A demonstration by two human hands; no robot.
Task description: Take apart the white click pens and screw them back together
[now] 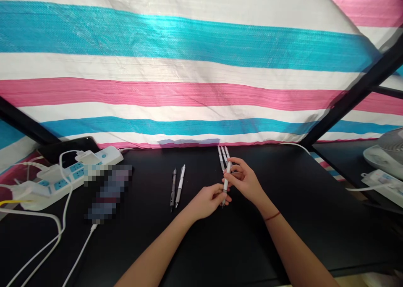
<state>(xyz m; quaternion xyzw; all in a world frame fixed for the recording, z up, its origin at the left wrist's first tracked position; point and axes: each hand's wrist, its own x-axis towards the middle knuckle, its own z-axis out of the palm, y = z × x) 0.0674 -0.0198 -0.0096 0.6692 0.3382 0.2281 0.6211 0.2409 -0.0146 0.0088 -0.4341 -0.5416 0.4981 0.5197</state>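
Note:
A white pen (226, 183) with a grey grip is held nearly upright in the picture, its dark tip pointing toward me. My right hand (244, 178) pinches its upper part, while the fingers of my left hand (210, 201) close around the lower part near the grip. Just behind my right hand several white and grey pens (222, 156) lie side by side on the black table (201, 253), their near ends partly hidden by the fingers. Left of my hands lie a dark grey pen (173, 190) and another white pen (180, 186), roughly parallel.
At the left stands a white power strip (94, 156) with plugs and white cables. A blurred phone (110, 192) lies beside it on a cable, and a dark device (71, 148) leans behind. Striped sheeting (201, 93) hangs along the back. Another power strip (385, 186) is at right.

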